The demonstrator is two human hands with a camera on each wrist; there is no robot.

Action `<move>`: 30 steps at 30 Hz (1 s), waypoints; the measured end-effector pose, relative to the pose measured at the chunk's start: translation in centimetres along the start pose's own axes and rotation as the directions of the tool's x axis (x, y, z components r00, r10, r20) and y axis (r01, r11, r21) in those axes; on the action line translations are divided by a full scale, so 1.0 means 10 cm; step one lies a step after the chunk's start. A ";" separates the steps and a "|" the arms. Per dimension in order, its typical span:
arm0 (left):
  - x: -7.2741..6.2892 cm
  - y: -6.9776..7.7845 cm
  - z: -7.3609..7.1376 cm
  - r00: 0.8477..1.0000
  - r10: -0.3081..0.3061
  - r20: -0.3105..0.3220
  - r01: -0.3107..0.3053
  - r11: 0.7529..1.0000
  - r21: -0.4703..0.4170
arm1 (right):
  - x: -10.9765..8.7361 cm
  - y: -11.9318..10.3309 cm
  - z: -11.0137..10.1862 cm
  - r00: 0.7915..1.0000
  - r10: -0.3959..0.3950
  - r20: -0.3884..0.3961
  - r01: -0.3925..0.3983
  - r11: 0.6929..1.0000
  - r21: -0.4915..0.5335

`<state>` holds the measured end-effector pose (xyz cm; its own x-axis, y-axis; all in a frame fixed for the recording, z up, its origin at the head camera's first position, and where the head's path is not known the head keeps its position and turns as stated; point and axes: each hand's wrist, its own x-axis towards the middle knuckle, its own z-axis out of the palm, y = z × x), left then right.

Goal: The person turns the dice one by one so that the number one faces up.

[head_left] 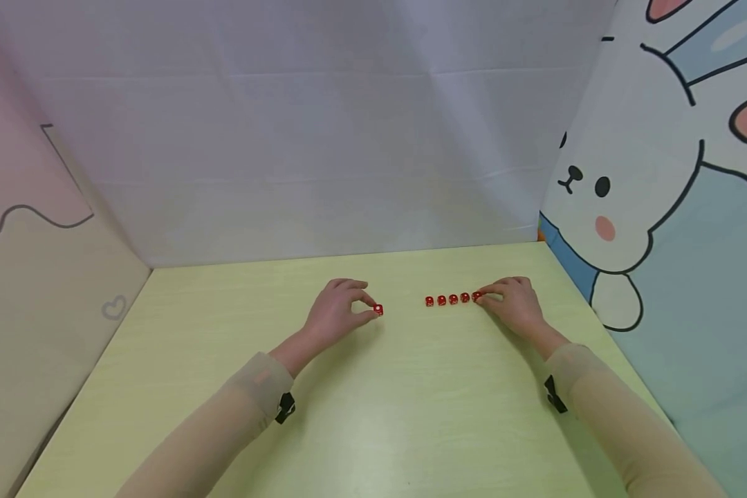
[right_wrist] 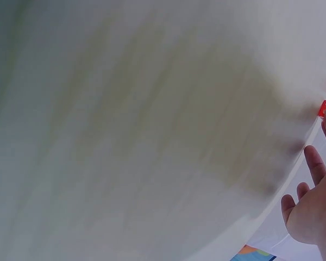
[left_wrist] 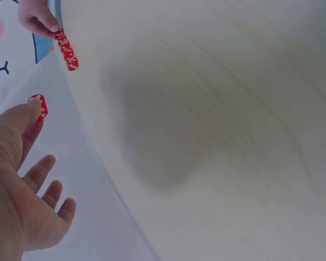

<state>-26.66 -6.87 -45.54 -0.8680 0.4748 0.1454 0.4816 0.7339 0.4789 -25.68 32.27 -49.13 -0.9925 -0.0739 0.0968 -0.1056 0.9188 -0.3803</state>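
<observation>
My left hand (head_left: 333, 312) pinches a red die (head_left: 378, 310) with white pips between thumb and index finger, left of a row of red dice. In the left wrist view that die (left_wrist: 42, 109) shows at the thumb tip, with the other fingers spread loosely below. The row consists of several like dice (head_left: 453, 299) with small gaps, lying on the pale yellow table. At its right end, my right hand (head_left: 514, 304) pinches the last die (head_left: 476, 296) between thumb and index finger. The right wrist view catches this die (right_wrist: 323, 110) at the frame's edge.
The pale wood-grain table (head_left: 373, 401) meets a white cloth backdrop (head_left: 324, 152) behind the dice. Panels stand on both sides, the right one (head_left: 709, 277) with a cartoon rabbit, the left one (head_left: 31, 290) pink and cream.
</observation>
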 end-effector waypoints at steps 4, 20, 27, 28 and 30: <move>0.08 0.06 -0.01 1.000 -0.008 0.002 0.008 1.000 0.011 | -0.01 0.00 -0.01 1.000 -0.004 -0.002 0.004 1.000 0.001; 0.41 0.25 0.12 1.000 -0.022 -0.005 0.023 0.999 0.029 | -0.03 0.00 -0.02 1.000 -0.006 -0.001 0.006 1.000 -0.004; 0.51 0.31 0.26 0.997 -0.072 0.016 0.072 0.996 0.043 | -0.03 0.00 -0.02 1.000 -0.002 0.000 0.002 1.000 0.006; 0.52 0.32 0.29 0.996 -0.081 0.023 0.080 0.996 0.045 | -0.03 0.00 -0.02 1.000 -0.003 0.000 0.003 1.000 0.005; 0.54 0.33 0.33 0.995 -0.094 0.034 0.092 0.995 0.049 | -0.03 -0.01 -0.02 1.000 -0.003 -0.001 0.003 1.000 0.003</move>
<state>-29.35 -0.26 -46.00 -0.9047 0.4202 0.0704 0.4051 0.7974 0.4473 -25.36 32.32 -48.96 -0.9922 -0.0766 0.0986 -0.1089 0.9173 -0.3830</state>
